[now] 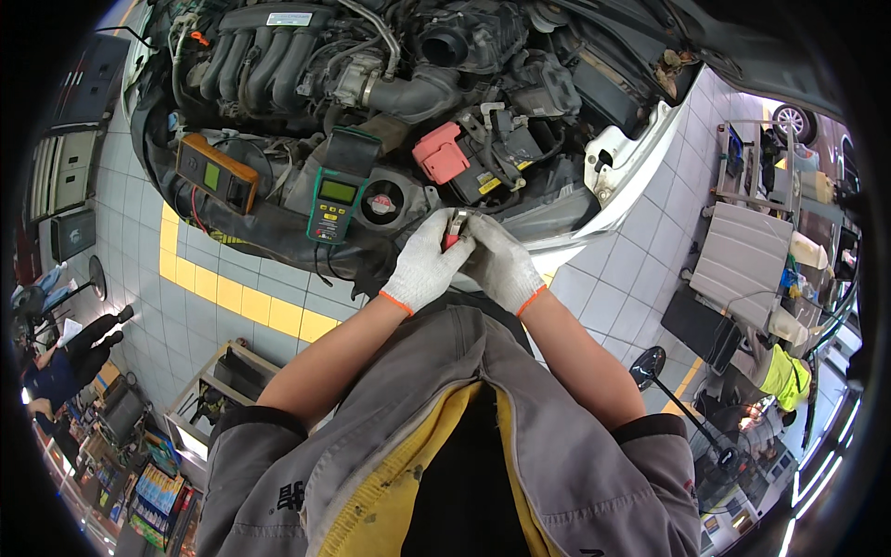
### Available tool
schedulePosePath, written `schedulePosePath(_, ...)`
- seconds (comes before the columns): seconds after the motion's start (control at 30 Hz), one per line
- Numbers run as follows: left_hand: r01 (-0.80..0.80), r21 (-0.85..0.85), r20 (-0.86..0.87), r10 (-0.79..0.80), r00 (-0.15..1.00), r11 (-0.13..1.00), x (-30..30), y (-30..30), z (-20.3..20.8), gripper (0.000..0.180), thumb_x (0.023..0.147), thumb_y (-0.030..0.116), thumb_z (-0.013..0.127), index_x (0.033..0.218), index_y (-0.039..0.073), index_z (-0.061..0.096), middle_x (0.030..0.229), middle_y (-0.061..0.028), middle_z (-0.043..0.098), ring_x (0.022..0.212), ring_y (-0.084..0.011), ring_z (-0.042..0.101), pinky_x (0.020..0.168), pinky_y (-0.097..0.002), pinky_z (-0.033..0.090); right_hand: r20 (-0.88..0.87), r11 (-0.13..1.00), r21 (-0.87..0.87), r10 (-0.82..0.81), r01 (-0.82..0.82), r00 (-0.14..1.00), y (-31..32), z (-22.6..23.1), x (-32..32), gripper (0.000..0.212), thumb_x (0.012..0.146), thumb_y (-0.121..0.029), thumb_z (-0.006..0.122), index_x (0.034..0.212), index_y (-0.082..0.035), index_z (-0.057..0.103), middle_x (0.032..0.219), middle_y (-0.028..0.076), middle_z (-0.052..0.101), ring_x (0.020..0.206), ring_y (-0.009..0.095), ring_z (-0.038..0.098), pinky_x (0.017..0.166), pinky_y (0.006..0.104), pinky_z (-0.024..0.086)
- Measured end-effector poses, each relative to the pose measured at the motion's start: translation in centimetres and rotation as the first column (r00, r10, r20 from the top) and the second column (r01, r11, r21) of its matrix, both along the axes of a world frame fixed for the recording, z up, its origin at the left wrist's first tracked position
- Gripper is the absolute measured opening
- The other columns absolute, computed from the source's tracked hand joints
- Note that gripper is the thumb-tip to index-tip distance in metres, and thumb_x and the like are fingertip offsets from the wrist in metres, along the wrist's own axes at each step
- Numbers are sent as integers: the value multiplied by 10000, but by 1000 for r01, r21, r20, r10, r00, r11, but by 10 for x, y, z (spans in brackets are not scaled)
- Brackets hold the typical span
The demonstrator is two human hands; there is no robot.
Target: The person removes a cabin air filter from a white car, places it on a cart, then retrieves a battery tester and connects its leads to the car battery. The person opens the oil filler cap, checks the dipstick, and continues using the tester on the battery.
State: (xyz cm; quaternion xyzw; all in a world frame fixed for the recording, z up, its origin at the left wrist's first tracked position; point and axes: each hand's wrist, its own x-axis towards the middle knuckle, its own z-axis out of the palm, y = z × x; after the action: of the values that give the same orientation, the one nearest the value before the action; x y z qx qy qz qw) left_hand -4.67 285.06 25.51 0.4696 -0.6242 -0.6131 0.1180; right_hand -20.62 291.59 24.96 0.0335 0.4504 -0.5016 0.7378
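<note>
Both my hands wear white knit gloves with orange cuffs and meet at the front edge of an open engine bay. My left hand [425, 261] is closed round a small red clip [454, 239] with a metal end pointing up. My right hand [504, 264] is curled against the clip's other side, its fingertips partly hidden. Just beyond is the car battery [506, 148] with a raised red terminal cover [442, 153]. To the left, a green handheld battery tester [334, 200] rests on the bay's edge, dark leads hanging from it. Farther left lies an orange multimeter [216, 174].
The engine [269, 60] fills the far side, with a white fender [640, 172] at right. A yellow floor line [246, 297] crosses grey tiles. A cart [742, 246] and a stand fan [650, 367] are at right. One person [70, 357] is at left, another in a bright vest [785, 376] at right.
</note>
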Motion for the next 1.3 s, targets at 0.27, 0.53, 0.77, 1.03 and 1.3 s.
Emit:
schedulePosePath(0.27,-20,27,-40,22,999,999,5,5,-3,442,1009,309,672,1314,-5,604,1039,-220,698,980,-393,680,912,-441,533,60,998,50,-44,41,997,-2,-7,-1,360,1060,-302,624,1370,-122,603,1230,59,679,1093,228,651,946,433,556)
schedulePosePath(0.53,-282,395,-48,326,944,874,42,-5,-27,318,1136,336,515,1229,40,587,939,-45,674,748,-119,679,674,-265,559,-50,915,198,-349,352,936,-31,-59,-29,161,1072,-200,621,1067,-41,646,931,59,683,827,187,666,774,350,584)
schedulePosePath(0.77,-297,463,74,297,952,835,65,4,-46,323,1129,369,495,1092,57,570,804,-24,621,654,-103,600,582,-271,473,61,967,139,-224,214,973,-71,-94,-5,226,1066,-266,636,967,-65,603,933,42,637,965,227,680,851,386,601)
schedulePosePath(1.03,31,17,353,-35,935,999,6,-28,-99,524,1071,449,487,1080,-54,632,925,-263,704,933,-462,688,840,-529,506,73,869,134,-487,476,870,-74,-73,-47,310,1123,-243,501,891,-62,601,1075,139,727,1129,308,694,1025,446,596)
schedulePosePath(1.3,207,45,440,-206,874,977,-67,-56,-144,414,1058,320,479,1132,-35,678,1117,-309,717,1056,-514,678,941,-569,533,38,887,152,-446,436,894,-77,-65,-51,255,1111,-228,526,934,-61,604,1075,151,726,1108,315,698,998,425,596)
